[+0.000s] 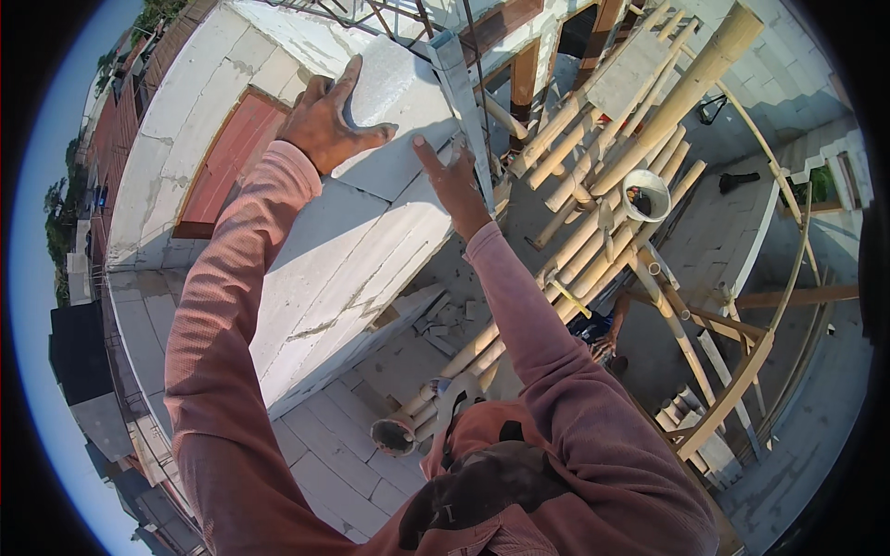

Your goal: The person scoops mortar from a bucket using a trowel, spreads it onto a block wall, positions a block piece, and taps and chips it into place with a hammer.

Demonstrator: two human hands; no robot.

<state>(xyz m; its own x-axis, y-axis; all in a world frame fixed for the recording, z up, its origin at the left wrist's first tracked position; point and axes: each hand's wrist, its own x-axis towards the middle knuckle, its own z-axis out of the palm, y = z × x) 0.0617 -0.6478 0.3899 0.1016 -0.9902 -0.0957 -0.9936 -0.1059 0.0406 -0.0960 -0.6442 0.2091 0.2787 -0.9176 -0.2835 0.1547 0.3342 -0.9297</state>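
A white lightweight concrete block (pixel 400 167) sits at the top of the block wall (pixel 334 269), its upper face lit by the sun. My left hand (pixel 329 125) grips its left end, thumb and forefinger spread wide along it and the other fingers partly hidden. On the opposite end is my right hand (pixel 452 181), its thumb on the block's face and its remaining fingers mostly hidden round the right side. A grey metal upright (pixel 461 111) stands right beside that hand and the block.
Bamboo scaffolding (pixel 593 236) spans the right side, carrying a white bucket (pixel 646 196) and a trowel (pixel 606 225). Steel reinforcing bars (pixel 422 20) rise beyond the block. Another container (pixel 394 435) stands lower down by the poles. Below the scaffold, another person's arm (pixel 614 324) shows.
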